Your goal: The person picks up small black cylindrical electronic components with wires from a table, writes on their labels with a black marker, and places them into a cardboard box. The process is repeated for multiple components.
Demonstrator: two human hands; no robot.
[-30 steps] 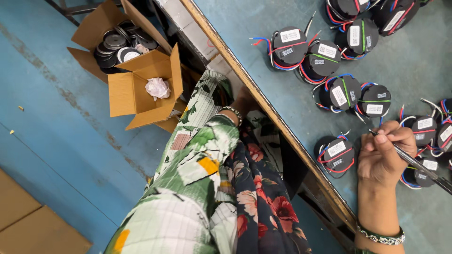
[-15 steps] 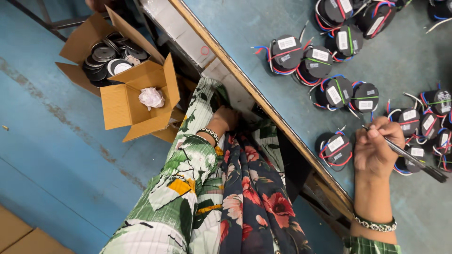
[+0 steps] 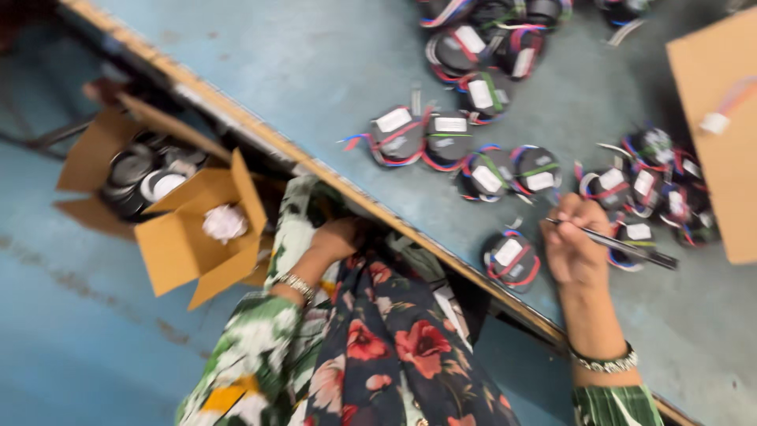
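Your view has swung away from the open brown cardboard box (image 3: 185, 229) on the floor, which now sits further left in the picture, and more of the grey-blue worktable (image 3: 315, 71) shows above it. A flat brown cardboard sheet (image 3: 721, 134) has come into sight at the far right. Your left hand (image 3: 339, 237), beside the box a second ago, has drawn in under the table edge. Your right hand (image 3: 572, 248) has shifted the thin dark metal tweezers (image 3: 615, 244) closer to level.
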